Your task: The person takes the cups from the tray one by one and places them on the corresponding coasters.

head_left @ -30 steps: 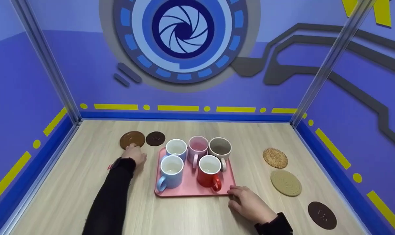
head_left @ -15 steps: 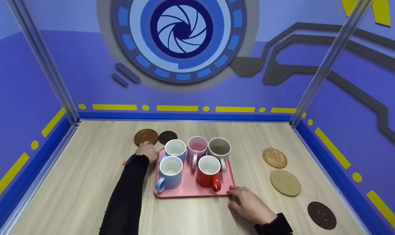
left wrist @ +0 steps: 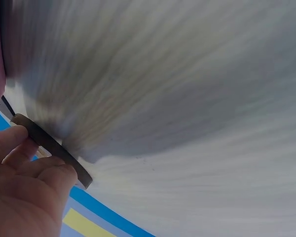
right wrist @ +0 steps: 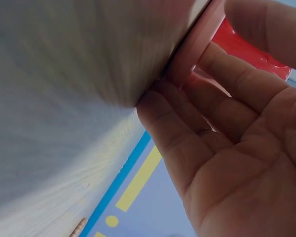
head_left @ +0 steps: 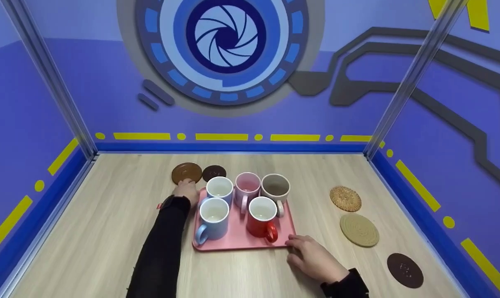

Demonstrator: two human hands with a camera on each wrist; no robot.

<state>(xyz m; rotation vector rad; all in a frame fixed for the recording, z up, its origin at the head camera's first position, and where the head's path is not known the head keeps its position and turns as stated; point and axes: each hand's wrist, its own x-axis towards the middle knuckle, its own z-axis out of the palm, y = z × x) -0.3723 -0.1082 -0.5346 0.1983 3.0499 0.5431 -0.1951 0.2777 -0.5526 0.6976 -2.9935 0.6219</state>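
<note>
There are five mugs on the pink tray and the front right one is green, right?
Not quite. The pink tray does carry five mugs, but the front right mug is red, not green. The head view shows it plainly.

Pale wooden tabletop with a tray and five coasters

A pink tray sits mid-table; behind its left corner lie a brown coaster and a darker one — seemingly just apart; right, a woven coaster, beige coaster, dark brown coaster.
</note>
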